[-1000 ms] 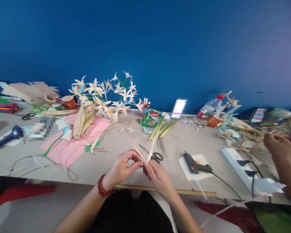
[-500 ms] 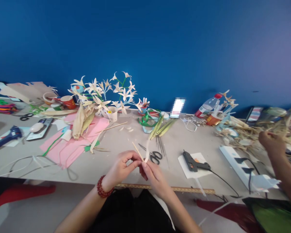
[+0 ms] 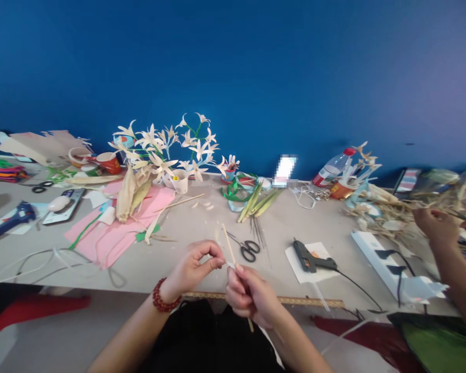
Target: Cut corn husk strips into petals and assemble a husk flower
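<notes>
My right hand (image 3: 254, 295) is closed around a thin wooden stick (image 3: 229, 243), which slants up past the fingertips; its lower end shows beneath the hand. Beside it, my left hand (image 3: 200, 264) pinches a pale strip (image 3: 230, 263) that meets the stick at my right fingertips. The strip's free end looks faint and blurred above the left fingers. Black-handled scissors (image 3: 250, 250) lie just beyond the hands, with thin wires (image 3: 259, 233) behind them. Green-and-cream husk strips (image 3: 256, 204) rest farther back.
White husk flowers (image 3: 163, 145) stand at the back left, behind pink paper (image 3: 112, 233). To the right are a black glue gun (image 3: 312, 259) on white paper and a corded power strip (image 3: 376, 264). At far right, another person's hand (image 3: 437, 225) works over dried husks (image 3: 388, 212).
My right hand has shifted its grip and turned, and the stick stands steeper with its lower end showing. The strip has swung left from near the scissors. The other person's hands moved slightly.
</notes>
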`<state>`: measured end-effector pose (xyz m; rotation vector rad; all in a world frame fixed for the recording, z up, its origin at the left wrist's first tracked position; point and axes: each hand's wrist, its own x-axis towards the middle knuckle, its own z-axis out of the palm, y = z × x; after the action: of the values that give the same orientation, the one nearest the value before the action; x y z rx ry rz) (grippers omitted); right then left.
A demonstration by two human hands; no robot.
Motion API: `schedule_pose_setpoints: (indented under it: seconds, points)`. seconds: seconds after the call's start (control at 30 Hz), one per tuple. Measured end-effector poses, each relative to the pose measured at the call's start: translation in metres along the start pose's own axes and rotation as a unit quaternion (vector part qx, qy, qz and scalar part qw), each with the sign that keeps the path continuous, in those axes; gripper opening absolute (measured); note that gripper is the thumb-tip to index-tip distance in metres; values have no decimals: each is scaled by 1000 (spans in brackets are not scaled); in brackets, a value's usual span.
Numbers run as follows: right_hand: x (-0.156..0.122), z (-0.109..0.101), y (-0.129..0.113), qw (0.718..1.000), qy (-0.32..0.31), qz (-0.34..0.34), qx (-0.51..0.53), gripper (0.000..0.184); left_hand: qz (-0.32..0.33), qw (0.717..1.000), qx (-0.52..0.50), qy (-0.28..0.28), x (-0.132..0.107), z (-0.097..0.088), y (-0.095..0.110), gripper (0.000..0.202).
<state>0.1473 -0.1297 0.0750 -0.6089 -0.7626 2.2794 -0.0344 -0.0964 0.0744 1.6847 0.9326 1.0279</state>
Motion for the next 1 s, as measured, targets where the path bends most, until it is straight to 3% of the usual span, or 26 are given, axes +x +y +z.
schedule_pose_setpoints:
  seconds: [0.13, 0.2, 0.3, 0.4, 0.47, 0.57, 0.67, 0.83, 1.0]
  points:
    - [-15, -3, -11, 997, -57, 1, 46, 47, -63, 995, -75, 13, 1, -8, -12, 23]
    - [-22, -6, -16, 997, -54, -36, 44, 48, -94, 988, -114, 38, 0, -10, -16, 22]
    - [-22, -9, -16, 990, 44, -123, -44, 43, -106, 981, -150, 60, -1, -7, -14, 20]
    - [-13, -11, -6, 969, 112, -131, -179, 32, -81, 986, -139, 49, -2, 1, -8, 20]
    - [-6, -10, 1, 948, 116, -133, -266, 26, -61, 992, -101, 42, -2, 7, -4, 20]
    - [-1, -10, 6, 882, 147, -176, -411, 23, -41, 998, -33, 41, 0, 10, 0, 20]
    - [5, -11, 7, 842, 160, -197, -477, 27, -28, 999, 12, 41, 1, 9, 3, 19]
    - [17, -14, 9, 867, 158, -205, -425, 43, -18, 999, 33, 5, 2, 6, 7, 16]
    - [16, -12, 12, 946, 130, -131, -268, 50, 3, 999, 45, -10, 0, 2, 3, 17]
